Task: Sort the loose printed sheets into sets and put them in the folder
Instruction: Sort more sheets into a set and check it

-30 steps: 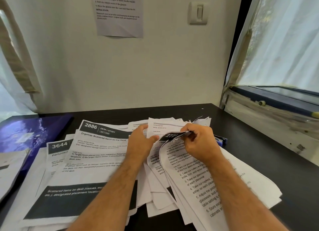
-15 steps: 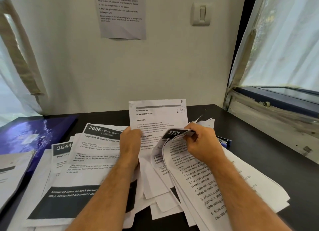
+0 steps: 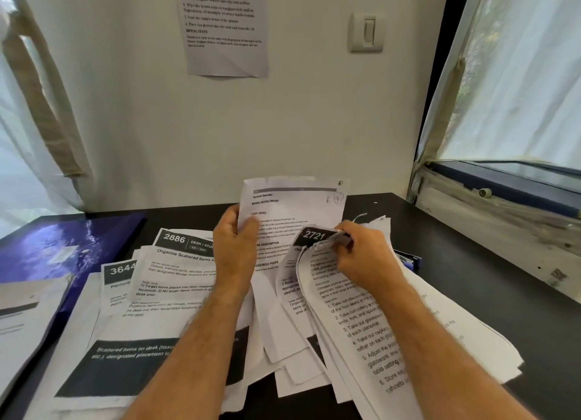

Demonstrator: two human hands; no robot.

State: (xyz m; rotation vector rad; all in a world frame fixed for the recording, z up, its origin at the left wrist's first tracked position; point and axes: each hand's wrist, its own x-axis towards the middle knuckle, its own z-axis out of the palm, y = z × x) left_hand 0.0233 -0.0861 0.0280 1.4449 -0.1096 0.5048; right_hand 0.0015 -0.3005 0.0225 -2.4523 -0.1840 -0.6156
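Loose printed sheets cover the dark desk (image 3: 440,240). My left hand (image 3: 234,247) grips the left edge of a white sheet (image 3: 298,206) headed "TASK GOAL" and holds it upright. My right hand (image 3: 361,253) pinches the curled top edges of a stack of sheets (image 3: 361,319); the top one is headed "2721". To the left lie a sheet headed "2886" (image 3: 176,262) and one headed "3644" (image 3: 118,272). A shiny blue folder (image 3: 56,247) lies shut at the far left.
A grey-white sheet (image 3: 22,309) overlaps the folder's near corner. A small blue object (image 3: 410,261) peeks out behind the right stack. The wall with a taped notice (image 3: 224,27) stands close behind the desk; a window sill (image 3: 503,212) runs along the right.
My left hand has pulled a white sheet out of the pile and raised it upright. My right hand has kept its hold on the "2721" stack.
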